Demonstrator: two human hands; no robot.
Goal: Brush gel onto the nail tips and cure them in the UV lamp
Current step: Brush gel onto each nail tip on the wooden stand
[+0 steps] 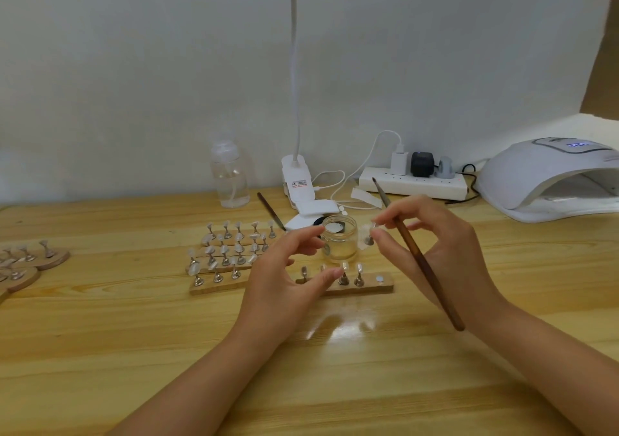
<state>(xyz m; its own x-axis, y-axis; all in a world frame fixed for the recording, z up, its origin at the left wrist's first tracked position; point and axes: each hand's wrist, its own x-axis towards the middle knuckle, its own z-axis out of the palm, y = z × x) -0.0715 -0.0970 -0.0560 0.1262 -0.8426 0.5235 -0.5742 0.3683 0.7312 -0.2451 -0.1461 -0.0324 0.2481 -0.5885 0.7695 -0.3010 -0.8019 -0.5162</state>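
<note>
The nail tip on its small metal stand [370, 236] is held up above the tabletop [134, 335], just right of the glass jar [339, 239], pinched between thumb and fingertips of the right hand [432, 251]. It looks very light and thin, a clear plastic shell that would likely flex or pop off if squeezed on the tip itself; the safer hold is the metal stem and base below it, which is stiff and gives the fingers something to bear on. Any gel on the tip would probably be wet and smear at a touch, so the top face is best left alone.

The same hand also carries the brush [415, 254], its long brown handle lying across the fingers and slanting down toward the wrist, bristle end pointing up and back. The handle is slim and rigid, and should be easy to roll between fingers.

The left hand [288, 278] holds nothing: its fingers are loosely spread and bent, hovering in front of the jar and over the near wooden strip [375, 287], where four more tips on stands sit and one bare round magnet spot shows at the right end. That vacant spot is likely where the held stand belongs.

Further left lie more strips of tips [231, 254]. The UV lamp [549, 181] sits at the far right, its mouth open toward the work, well apart from the hands.
</note>
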